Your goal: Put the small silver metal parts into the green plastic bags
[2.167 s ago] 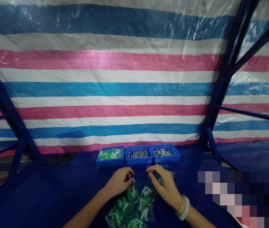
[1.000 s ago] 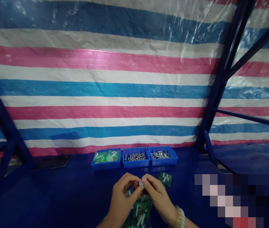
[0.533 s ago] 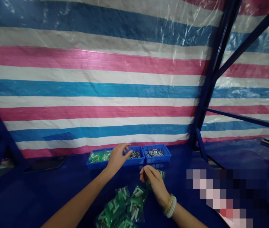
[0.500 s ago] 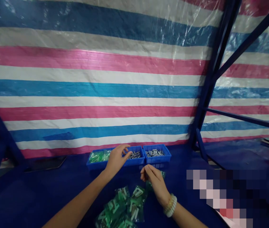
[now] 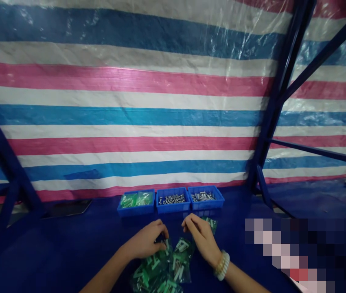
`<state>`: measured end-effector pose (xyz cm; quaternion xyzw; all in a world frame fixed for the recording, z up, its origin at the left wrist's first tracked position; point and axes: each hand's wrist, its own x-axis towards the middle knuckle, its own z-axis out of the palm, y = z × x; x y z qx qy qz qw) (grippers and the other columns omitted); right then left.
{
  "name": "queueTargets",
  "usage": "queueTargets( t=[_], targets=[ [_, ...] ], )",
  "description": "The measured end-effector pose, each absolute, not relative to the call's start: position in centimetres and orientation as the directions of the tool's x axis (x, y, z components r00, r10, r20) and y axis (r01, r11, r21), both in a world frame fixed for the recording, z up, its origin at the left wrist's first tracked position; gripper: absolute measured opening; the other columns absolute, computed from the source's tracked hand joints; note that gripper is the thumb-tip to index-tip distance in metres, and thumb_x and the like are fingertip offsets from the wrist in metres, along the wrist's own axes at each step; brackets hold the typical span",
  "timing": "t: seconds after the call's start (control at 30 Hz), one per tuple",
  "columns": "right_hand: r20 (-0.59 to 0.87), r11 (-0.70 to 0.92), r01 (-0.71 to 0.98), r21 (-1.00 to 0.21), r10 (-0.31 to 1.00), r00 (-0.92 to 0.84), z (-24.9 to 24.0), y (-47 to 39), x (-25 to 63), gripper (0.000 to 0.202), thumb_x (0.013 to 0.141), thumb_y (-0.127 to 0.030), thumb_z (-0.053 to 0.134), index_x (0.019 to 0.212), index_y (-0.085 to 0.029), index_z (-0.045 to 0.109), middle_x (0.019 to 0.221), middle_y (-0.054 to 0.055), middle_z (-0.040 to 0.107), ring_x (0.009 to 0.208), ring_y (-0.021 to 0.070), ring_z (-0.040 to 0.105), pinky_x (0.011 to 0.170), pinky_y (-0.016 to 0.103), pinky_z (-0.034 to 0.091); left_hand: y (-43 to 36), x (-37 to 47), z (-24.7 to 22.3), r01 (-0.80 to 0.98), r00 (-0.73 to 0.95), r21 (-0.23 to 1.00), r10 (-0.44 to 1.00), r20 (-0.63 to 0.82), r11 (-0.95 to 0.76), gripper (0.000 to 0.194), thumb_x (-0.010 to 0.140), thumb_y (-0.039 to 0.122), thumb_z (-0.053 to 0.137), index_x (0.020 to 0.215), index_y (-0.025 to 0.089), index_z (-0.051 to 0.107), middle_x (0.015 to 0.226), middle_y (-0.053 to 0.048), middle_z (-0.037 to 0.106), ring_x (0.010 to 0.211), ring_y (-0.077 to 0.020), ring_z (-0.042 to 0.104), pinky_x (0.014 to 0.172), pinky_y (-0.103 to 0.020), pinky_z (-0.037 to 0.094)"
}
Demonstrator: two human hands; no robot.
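My left hand (image 5: 144, 243) has drawn back from the blue trays (image 5: 173, 208) to the green packets (image 5: 156, 262) piled on the desk (image 5: 69, 248), so I judge the work is back there. Its thumb and fingers curl over them; I can't tell whether they pinch anything. My right hand (image 5: 204, 241) hangs beside the pile, fingers bent together, contents hidden.

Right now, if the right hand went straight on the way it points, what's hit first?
Along its forearm line, the right hand likely meets the middle blue bin of metal fasteners, near its front right corner. Height above the table is unclear, so it might clear the rim.
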<state>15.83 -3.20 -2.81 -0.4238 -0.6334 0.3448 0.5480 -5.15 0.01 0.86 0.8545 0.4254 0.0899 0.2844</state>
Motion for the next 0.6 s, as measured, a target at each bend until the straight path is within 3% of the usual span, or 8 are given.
queueTargets(
  t=[0.13,0.27,0.43,0.6],
  targets=[
    [0.423,0.422,0.207,-0.883,0.905,-0.045,-2.6,-3.2,15.9,0.04,0.095,-0.046,0.044,0.076,-0.016,0.063,0.067,0.001,0.06,0.067,0.0162,0.058,0.063,0.025,0.042,0.5,-4.8,0.2,0.631,0.59,0.669,0.803,-0.084,-0.394,0.024,0.06,0.01,0.065,0.081,0.019,0.062,0.089,-0.001,0.059,0.083,-0.0198,0.054,0.073,-0.029,0.039],
    [0.419,0.419,0.196,-0.887,0.907,-0.044,-2.5,-3.3,16.0,0.04,0.095,-0.046,0.044,0.076,-0.016,0.063,0.068,0.002,0.06,0.068,0.0164,0.058,0.064,0.025,0.043,1.0,-4.9,0.1,0.587,0.541,0.733,0.84,-0.039,-0.344,0.018,0.066,0.015,0.059,0.082,0.019,0.054,0.077,0.002,0.057,0.075,-0.0169,0.054,0.068,-0.027,0.04],
    [0.37,0.369,0.105,-0.923,0.929,-0.017,-3.0,-3.0,16.0,0.034,0.09,-0.048,0.053,0.085,-0.017,0.064,0.072,0.002,0.062,0.069,0.0165,0.058,0.064,0.026,0.045,0.8,-4.0,0.3,0.194,0.377,0.969,0.924,0.07,-0.152,0.027,0.07,0.031,0.065,0.084,0.021,0.045,0.076,0.002,0.053,0.067,-0.0143,0.055,0.063,-0.027,0.043],
    [0.286,0.281,-0.121,-0.952,0.958,-0.028,-3.6,-2.4,15.6,0.035,0.078,-0.049,0.068,0.093,-0.018,0.066,0.075,0.002,0.064,0.067,0.0162,0.06,0.058,0.026,0.049,-0.5,-3.0,0.1,-0.013,0.28,1.0,0.96,-0.022,0.027,0.041,0.067,0.039,0.074,0.094,0.022,0.049,0.079,0.003,0.053,0.07,-0.0145,0.056,0.063,-0.027,0.047]
  ],
)
